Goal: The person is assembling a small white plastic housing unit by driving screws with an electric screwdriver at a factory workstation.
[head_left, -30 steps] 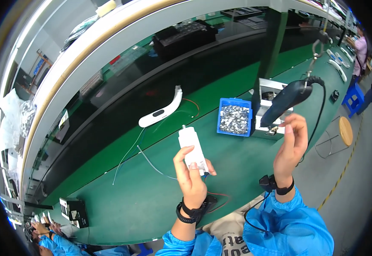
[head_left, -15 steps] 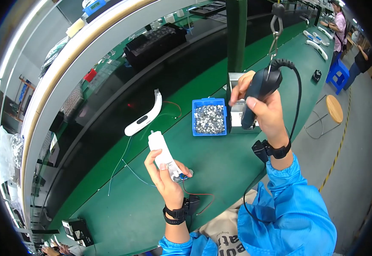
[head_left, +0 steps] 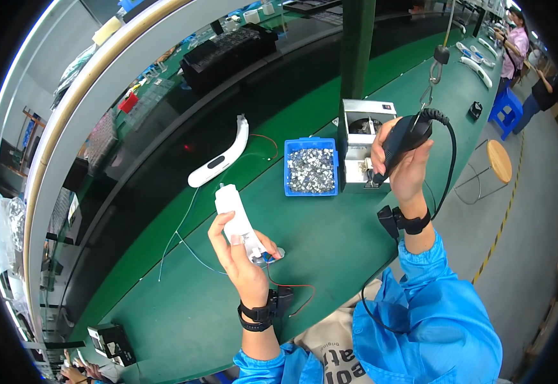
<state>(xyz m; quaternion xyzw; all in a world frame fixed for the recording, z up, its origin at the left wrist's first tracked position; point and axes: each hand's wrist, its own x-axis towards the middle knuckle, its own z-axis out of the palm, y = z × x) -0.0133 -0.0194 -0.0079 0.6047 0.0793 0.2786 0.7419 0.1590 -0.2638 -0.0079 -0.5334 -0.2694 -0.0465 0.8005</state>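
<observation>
My left hand [head_left: 245,274] grips a white plastic housing [head_left: 234,212], tilted up and away from me. A clear round end piece, a bit of blue and a thin red-and-dark wire show at its near end. My right hand [head_left: 412,179] is wrapped round a black electric screwdriver [head_left: 402,146], which hangs from a metal hook and has a coiled black cord. Its lower end points down at the front of a metal screw feeder [head_left: 355,152]; whether the bit touches there I cannot tell. Left of the feeder stands a blue tray [head_left: 311,193] full of small metal parts.
A second white curved housing [head_left: 218,165] with thin wires lies beyond my left hand on the green bench [head_left: 189,313]. A green post [head_left: 357,57] rises behind the feeder. At far right are a blue stool [head_left: 506,114], a wooden-topped stool [head_left: 499,162] and other people.
My right fingers, looser before, have closed round the screwdriver, which has tilted more and come to the feeder's front. My left hand still holds the housing; the whole view has shifted slightly.
</observation>
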